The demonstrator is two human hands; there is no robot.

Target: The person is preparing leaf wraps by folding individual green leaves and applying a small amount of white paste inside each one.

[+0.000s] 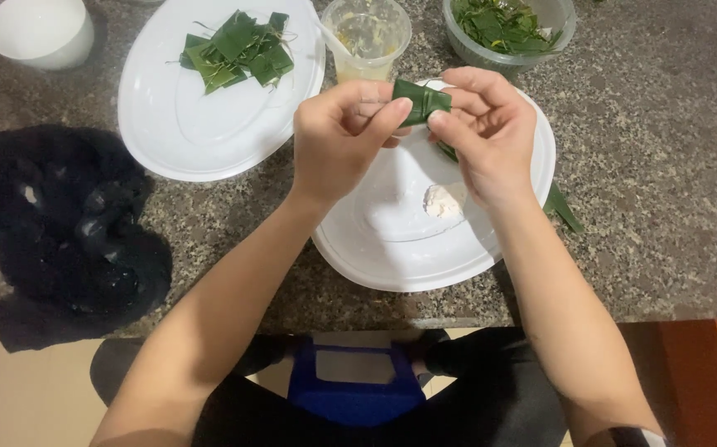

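A speckled granite worktop (665, 165) carried all the items. On its left side lay a crumpled black cloth (69, 223). Two large white oval plates rested on the stone: the far plate (168, 124) held a small pile of folded green leaf parcels (238, 50), and the near plate (392, 248) bore a small lump of white paste (443, 201) just beside the right wrist. A long green leaf strip (564, 209) projected past the near plate's right rim onto the worktop. At the far edge stood a clear plastic bowl of loose green leaves (503, 25), a clear plastic cup (368, 37) holding a pale yellowish mixture, and, at the far left, a plain white bowl (40, 29). Above the near plate, the left hand (342, 136) and the right hand (487, 128) were both closed on one folded green leaf (421, 101), pinched between thumbs and fingertips and held in the air just in front of the cup. A blue object (354, 385) sat at the person's lap below the worktop edge.
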